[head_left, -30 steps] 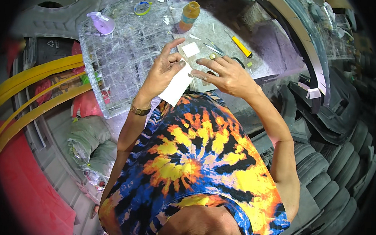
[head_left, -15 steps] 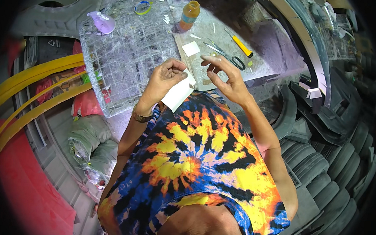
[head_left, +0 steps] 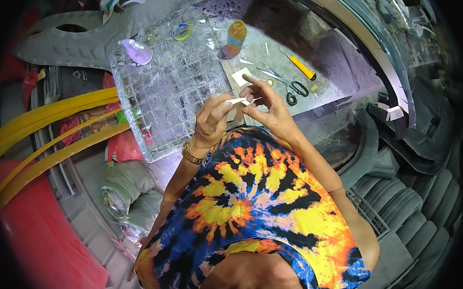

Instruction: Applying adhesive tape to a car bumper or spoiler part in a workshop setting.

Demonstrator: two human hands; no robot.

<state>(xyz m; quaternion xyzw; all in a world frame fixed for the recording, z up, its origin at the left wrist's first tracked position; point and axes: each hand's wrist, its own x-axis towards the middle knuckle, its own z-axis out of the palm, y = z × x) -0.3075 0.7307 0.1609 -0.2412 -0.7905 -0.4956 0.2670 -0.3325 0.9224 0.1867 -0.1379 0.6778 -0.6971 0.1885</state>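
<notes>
My left hand (head_left: 211,120), a watch on its wrist, pinches a small white piece of paper or card (head_left: 236,101), now seen nearly edge-on. My right hand (head_left: 269,107) meets the far end of this piece with curled fingers and thumb, its index finger raised. A thin white bit shows between the right fingers; whether it is a separate layer I cannot tell. Just beyond the hands, a white square (head_left: 241,77) lies on the worktable (head_left: 176,101). Black-handled scissors (head_left: 288,86) and a yellow utility knife (head_left: 302,67) rest to the right of it.
Farther back stand an open bottle of orange liquid (head_left: 236,37) and a purple spray bottle (head_left: 136,52), with a tape roll (head_left: 182,32) between them. A long curved panel (head_left: 385,63) arches over the table's right side. Yellow curved strips (head_left: 62,117) jut in at left.
The white piece has turned from showing its broad face to nearly edge-on. My right hand has come in to meet it. The whole view has shifted slightly.
</notes>
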